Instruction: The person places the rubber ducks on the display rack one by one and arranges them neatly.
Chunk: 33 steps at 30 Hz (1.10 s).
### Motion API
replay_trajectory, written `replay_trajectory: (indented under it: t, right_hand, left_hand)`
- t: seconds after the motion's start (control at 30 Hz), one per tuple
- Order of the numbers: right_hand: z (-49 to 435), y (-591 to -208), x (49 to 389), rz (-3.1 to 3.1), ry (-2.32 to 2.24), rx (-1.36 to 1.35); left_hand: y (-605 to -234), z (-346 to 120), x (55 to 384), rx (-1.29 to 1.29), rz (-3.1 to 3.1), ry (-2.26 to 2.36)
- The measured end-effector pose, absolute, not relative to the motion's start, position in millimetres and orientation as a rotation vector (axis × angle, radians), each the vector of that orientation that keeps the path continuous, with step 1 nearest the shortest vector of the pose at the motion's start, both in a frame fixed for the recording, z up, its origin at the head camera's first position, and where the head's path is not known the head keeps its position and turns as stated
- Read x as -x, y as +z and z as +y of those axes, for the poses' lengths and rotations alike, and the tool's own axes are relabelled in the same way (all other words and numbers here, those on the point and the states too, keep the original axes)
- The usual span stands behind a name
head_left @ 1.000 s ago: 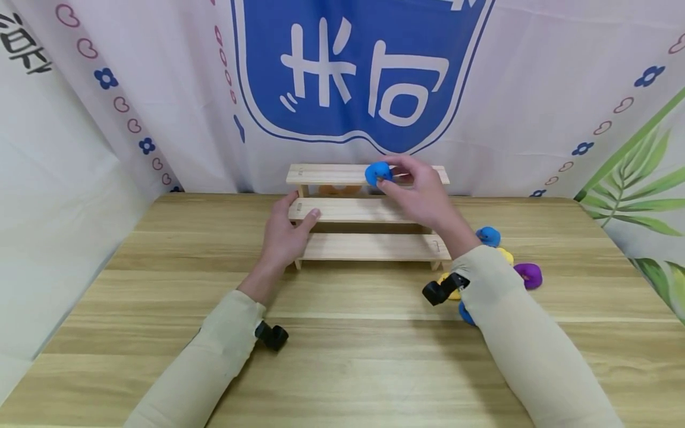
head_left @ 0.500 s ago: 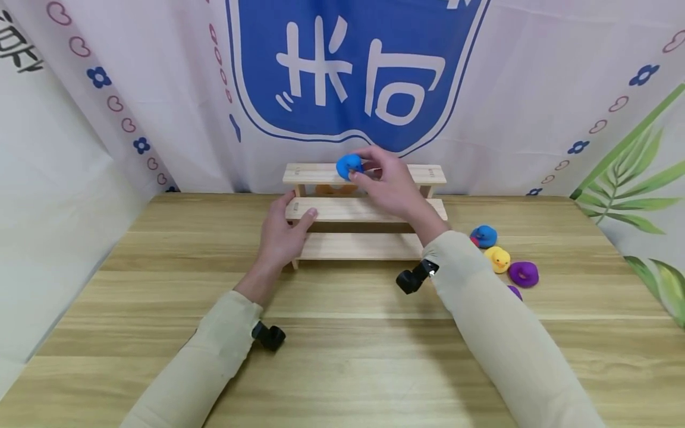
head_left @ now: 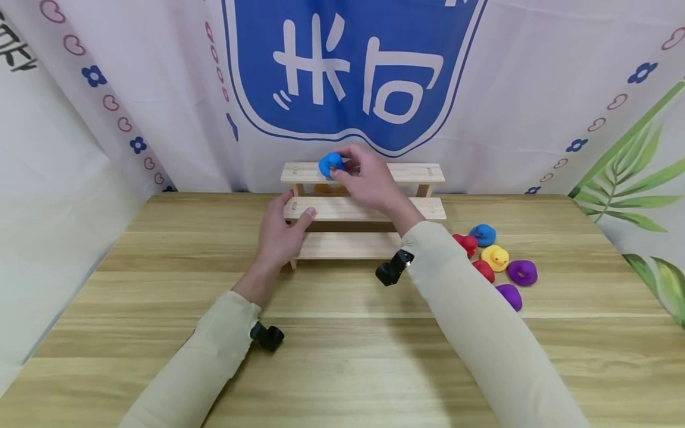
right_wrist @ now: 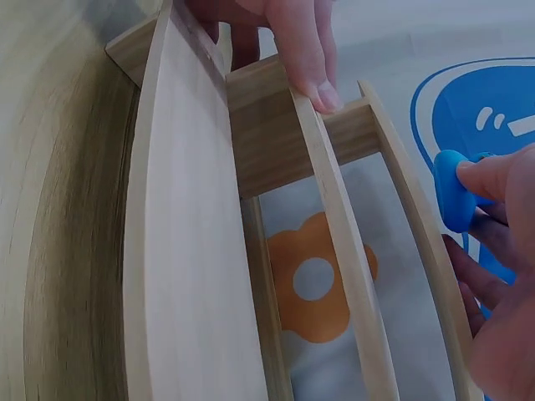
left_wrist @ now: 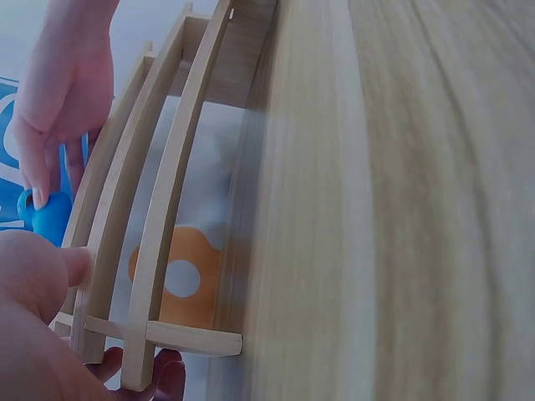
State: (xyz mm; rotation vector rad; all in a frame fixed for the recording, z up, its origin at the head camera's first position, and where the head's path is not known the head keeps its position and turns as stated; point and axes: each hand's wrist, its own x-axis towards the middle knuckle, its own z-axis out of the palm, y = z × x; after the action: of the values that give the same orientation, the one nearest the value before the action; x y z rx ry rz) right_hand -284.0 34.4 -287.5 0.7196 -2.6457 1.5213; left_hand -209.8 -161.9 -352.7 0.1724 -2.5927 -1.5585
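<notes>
A three-tier wooden display rack (head_left: 348, 244) stands at the back of the table. My left hand (head_left: 280, 235) grips its left end, with the thumb over the middle tier and fingers wrapped round the end, as the left wrist view (left_wrist: 38, 326) confirms. My right hand (head_left: 369, 181) pinches a blue rubber duck (head_left: 330, 165) between thumb and fingers at the left part of the top tier. In the right wrist view the duck (right_wrist: 454, 190) is beside the top board; whether it touches the board I cannot tell.
Right of the rack, several rubber ducks lie on the wooden table (head_left: 342, 368): a blue duck (head_left: 483, 235), a yellow duck (head_left: 495, 258), two red ducks (head_left: 467, 244) and two purple ducks (head_left: 522, 273). A printed curtain (head_left: 514, 119) hangs close behind the rack.
My right hand has carried the blue duck leftward along the top tier. Its forearm has uncovered more of the ducks on the right. My left hand keeps its grip on the rack.
</notes>
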Motion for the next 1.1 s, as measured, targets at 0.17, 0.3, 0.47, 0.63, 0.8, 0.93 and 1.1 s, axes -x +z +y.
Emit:
replay_trajectory:
  t: [0.17,0.3,0.47,0.63,0.8,0.93,1.1]
  right_hand:
    - [24,-287,285,-2.659,1.493,-0.749]
    - [19,-286,286,-2.683,1.473,-0.742]
    - [14,-286,285,-2.717,1.441,-0.705]
    - [12,-286,285,-2.741,1.397,-0.67]
    - [10,-286,285,-2.754,1.361,-0.655]
    - [9,-285,284,-2.776,1.335,-0.64]
    - [11,-284,283,-2.803,1.351,-0.622]
  left_hand:
    - [-353,-162,210,-0.18,-2.608,-1.54]
    - [-353,-162,211,-0.175,-2.607,-1.534]
    - [-354,-163,212,-0.165,-2.613,-1.523]
    - [-354,-163,212,-0.151,-2.606,-1.527]
    - [-354,-163,211,-0.139,-2.604,-1.525]
    - [-354,-163,210,-0.133,-2.607,-1.519]
    - [-354,-163,211,-0.136,-2.606,-1.526]
